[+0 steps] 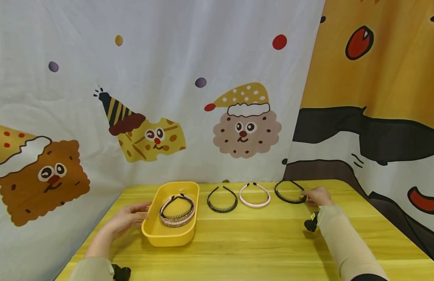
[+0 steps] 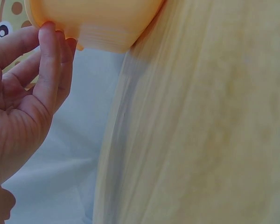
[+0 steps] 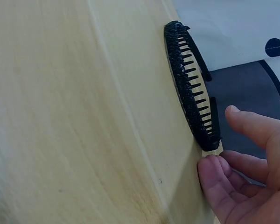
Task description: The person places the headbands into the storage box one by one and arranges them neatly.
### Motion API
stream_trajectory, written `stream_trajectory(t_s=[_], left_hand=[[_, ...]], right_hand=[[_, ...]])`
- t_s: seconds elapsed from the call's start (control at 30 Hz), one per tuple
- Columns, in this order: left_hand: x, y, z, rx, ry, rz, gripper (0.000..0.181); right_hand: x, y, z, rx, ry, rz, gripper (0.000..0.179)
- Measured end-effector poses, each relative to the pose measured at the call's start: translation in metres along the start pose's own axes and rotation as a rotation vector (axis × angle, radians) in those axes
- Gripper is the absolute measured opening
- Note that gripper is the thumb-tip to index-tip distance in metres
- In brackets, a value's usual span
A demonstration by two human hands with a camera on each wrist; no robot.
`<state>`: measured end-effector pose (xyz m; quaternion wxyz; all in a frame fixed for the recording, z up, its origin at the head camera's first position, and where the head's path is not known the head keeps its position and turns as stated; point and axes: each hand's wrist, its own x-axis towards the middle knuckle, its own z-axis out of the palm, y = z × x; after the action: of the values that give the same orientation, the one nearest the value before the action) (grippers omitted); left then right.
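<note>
My left hand point(image 1: 127, 219) touches the left side of a yellow plastic basket point(image 1: 155, 231) with its fingertips, the fingers loosely bent. In the left wrist view those fingers point(image 2: 49, 65) meet the basket's wall point(image 2: 102, 25) near its rim. Inside the basket lie several headbands point(image 1: 178, 221), black, pink and glittery, overlapping one another. My right hand point(image 1: 318, 196) is beside the right end of a black toothed headband point(image 1: 290, 200) on the table. In the right wrist view its thumb and fingers are spread apart, with fingertips point(image 3: 209, 170) close to the black headband point(image 3: 189, 93); contact is unclear.
Between the basket and my right hand, a second black toothed headband point(image 1: 222, 210) and a pink headband point(image 1: 254, 204) lie in a row on the yellow wood-grain table point(image 1: 245, 242). A printed cartoon curtain point(image 1: 188, 50) hangs directly behind the table's back edge.
</note>
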<state>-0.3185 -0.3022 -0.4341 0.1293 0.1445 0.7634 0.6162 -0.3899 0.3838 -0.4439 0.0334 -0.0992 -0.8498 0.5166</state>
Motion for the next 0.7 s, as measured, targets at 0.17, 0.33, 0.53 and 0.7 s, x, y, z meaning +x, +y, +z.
stream_trajectory(t_s=[0.17,0.33,0.53,0.7], left_hand=[[-0.001,0.0,-0.001,0.002,-0.003,0.006,0.063],[-0.002,0.002,0.0,0.006,0.015,-0.02,0.064],[-0.001,0.004,0.001,0.01,0.02,-0.026,0.064],[-0.001,0.004,0.001,0.005,0.021,-0.028,0.064]], right_hand=[[0.0,-0.005,0.002,-0.115,0.021,-0.014,0.035],[-0.001,-0.008,0.005,-0.245,0.053,-0.052,0.037],[0.0,-0.008,0.01,-0.319,0.099,-0.083,0.038],[0.006,-0.002,0.014,-0.366,0.119,-0.089,0.03]])
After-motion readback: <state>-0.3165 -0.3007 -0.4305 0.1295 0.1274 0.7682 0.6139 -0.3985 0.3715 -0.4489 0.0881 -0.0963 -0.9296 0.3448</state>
